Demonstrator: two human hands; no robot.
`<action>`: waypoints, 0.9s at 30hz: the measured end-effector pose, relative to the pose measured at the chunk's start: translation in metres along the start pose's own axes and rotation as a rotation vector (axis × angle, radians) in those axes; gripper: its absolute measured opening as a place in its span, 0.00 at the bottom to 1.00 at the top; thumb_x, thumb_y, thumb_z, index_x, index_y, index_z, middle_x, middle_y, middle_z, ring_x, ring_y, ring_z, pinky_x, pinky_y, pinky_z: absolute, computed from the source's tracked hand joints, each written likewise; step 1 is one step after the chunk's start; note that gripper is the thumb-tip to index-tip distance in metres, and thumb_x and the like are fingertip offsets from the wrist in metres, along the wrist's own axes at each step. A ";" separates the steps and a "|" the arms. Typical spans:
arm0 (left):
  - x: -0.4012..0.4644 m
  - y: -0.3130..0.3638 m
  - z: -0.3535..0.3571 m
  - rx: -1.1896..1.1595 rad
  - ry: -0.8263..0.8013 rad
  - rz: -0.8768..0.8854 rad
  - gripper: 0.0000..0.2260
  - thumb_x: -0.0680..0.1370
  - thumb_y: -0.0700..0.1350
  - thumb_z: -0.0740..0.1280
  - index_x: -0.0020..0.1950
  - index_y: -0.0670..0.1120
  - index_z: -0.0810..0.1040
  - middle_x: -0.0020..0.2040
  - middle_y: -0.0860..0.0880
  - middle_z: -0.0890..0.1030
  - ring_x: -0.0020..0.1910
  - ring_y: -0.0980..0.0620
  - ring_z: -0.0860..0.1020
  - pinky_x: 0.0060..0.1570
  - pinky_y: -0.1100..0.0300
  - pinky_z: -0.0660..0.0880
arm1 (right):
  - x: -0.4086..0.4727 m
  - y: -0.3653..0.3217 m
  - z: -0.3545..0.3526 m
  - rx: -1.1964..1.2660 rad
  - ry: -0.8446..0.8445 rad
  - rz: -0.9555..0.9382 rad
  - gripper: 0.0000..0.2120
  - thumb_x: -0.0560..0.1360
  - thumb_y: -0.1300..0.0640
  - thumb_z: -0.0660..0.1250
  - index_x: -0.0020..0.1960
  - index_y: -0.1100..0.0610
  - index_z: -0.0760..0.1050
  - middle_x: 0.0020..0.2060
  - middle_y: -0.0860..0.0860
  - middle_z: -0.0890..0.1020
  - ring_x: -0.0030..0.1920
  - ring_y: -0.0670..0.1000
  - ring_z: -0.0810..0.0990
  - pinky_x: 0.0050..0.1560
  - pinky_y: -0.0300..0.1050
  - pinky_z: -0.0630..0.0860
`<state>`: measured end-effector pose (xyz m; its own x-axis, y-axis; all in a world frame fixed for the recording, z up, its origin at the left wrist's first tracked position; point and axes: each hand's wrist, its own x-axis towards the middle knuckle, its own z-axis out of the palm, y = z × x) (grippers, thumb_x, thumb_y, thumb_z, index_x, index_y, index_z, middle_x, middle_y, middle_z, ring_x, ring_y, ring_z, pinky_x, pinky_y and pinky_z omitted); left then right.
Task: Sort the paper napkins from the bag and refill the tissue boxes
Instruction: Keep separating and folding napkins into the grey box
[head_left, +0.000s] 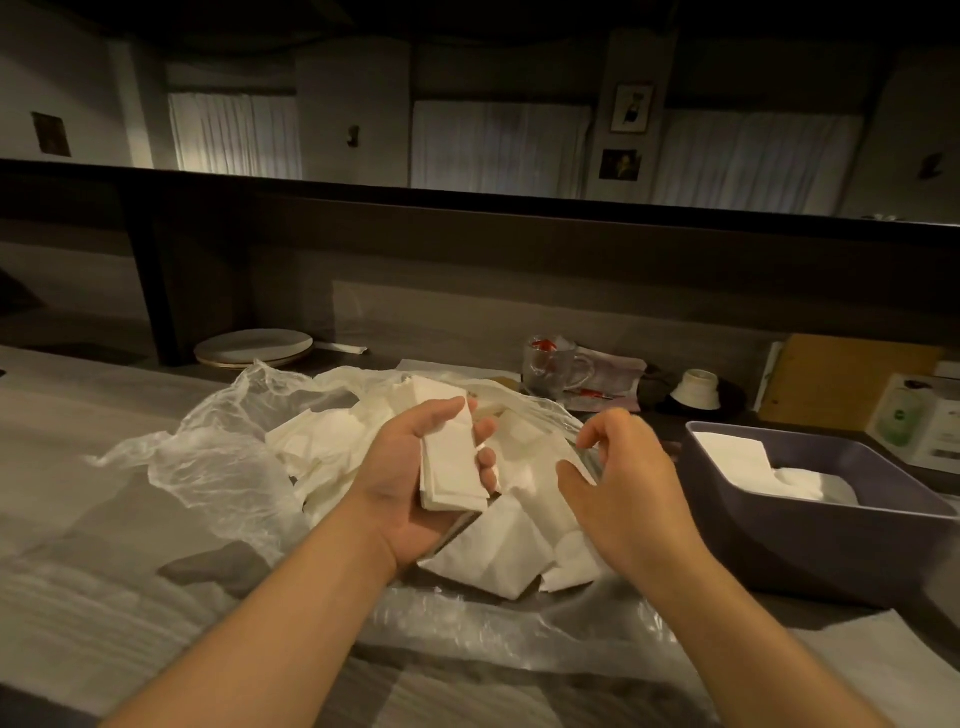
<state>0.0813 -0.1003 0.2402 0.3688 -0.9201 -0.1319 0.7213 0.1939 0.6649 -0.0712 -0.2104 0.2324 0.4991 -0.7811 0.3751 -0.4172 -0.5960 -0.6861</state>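
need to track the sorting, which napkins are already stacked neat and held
The folded stack of napkins gripped in the left hand; the rest lie loose and jumbled on the plastic bag.

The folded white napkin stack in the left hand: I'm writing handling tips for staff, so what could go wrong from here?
1. The left hand holds the folded white napkin stack loosely in the palm while the right hand holds nothing; sheets might slip or fan out.
2. The crinkled clear plastic bag lies under the loose napkin pile; grabbing could snag it.
3. The clear glass mug stands just behind; a wide reach might knock it.
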 end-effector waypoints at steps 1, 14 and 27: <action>0.000 0.000 0.000 -0.012 -0.002 0.003 0.20 0.75 0.44 0.69 0.67 0.44 0.76 0.48 0.41 0.80 0.37 0.47 0.75 0.42 0.53 0.72 | 0.000 -0.001 -0.001 0.007 -0.031 -0.023 0.10 0.78 0.50 0.72 0.51 0.43 0.71 0.50 0.42 0.77 0.47 0.45 0.77 0.47 0.37 0.75; -0.003 -0.002 0.002 -0.030 0.055 -0.006 0.26 0.72 0.44 0.70 0.70 0.45 0.75 0.51 0.41 0.80 0.37 0.48 0.74 0.43 0.55 0.72 | -0.009 -0.007 -0.002 -0.223 -0.540 -0.148 0.03 0.77 0.48 0.72 0.50 0.41 0.80 0.47 0.40 0.80 0.47 0.44 0.80 0.44 0.34 0.78; -0.018 -0.009 0.010 0.511 -0.099 -0.121 0.18 0.73 0.54 0.69 0.58 0.46 0.83 0.45 0.42 0.86 0.41 0.45 0.84 0.47 0.49 0.80 | -0.011 -0.021 -0.018 0.713 -0.387 -0.036 0.07 0.79 0.62 0.69 0.49 0.52 0.84 0.45 0.49 0.86 0.46 0.48 0.85 0.47 0.41 0.82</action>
<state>0.0624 -0.0891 0.2433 0.2259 -0.9581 -0.1764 0.3687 -0.0835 0.9258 -0.0814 -0.1923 0.2541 0.7850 -0.5661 0.2515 0.1229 -0.2556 -0.9589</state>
